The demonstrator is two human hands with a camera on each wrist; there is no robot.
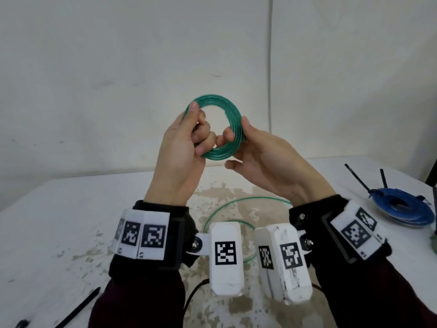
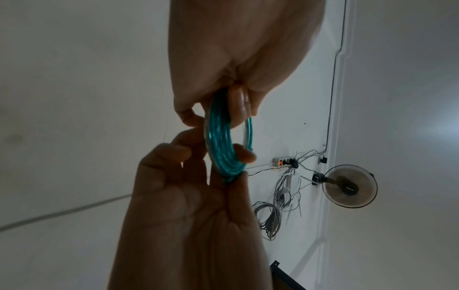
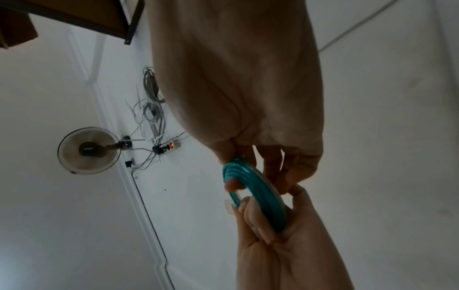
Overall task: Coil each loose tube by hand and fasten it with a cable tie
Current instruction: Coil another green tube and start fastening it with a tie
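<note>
A: Where's the green tube (image 1: 214, 129) sitting?

B: Between both hands, raised; left hand (image 1: 183, 147) and right hand (image 1: 262, 159) are each gripping the coil.

A: Advice?

B: Probably keep pinching the loops flat while feeding the slack hanging beneath the wrists.

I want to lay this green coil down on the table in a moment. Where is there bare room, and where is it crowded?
The table is bare on its left, between the far edge and the black cable tie at the near left. The far strip between the hands and the blue coil is also bare. It is crowded at the right around the blue coil, and in the middle, where the green tube's loose tail lies.
</note>
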